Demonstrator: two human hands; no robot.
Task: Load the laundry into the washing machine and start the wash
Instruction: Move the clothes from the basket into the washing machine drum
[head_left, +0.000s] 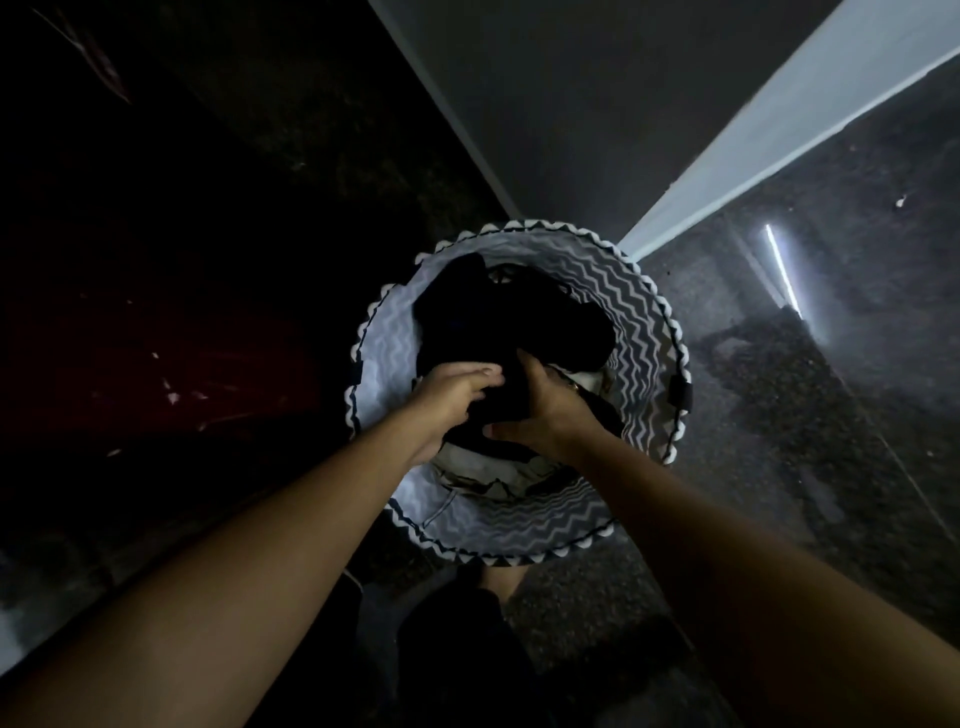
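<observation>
Fabric in hand: head view, the only one; black garment (519, 322) heaped on top of the load, its bulk just beyond both grips
Left grip (457, 397): thumb laid flat on the near edge of the black garment, fingers out of sight beneath it, which reads as a pinch
Right grip (543, 410): thumb up and fingers curled round a fold of the same garment, a fuller hold than the left grip has
Gap between grips: a dark fold bridges them; the two thumbs are close but apart
Long axis: the black garment runs away from the grips toward the far right wall of the basket (647, 332)
Pale laundry (498, 470): under and on the near side of the grips, not held
Floor (779, 415): speckled, carries the basket, which sits in a wall corner
Washing machine: not in view
Coming move, as judged: a straight lift toward the body, the right grip leading, so the trailing far end clears the rim
</observation>
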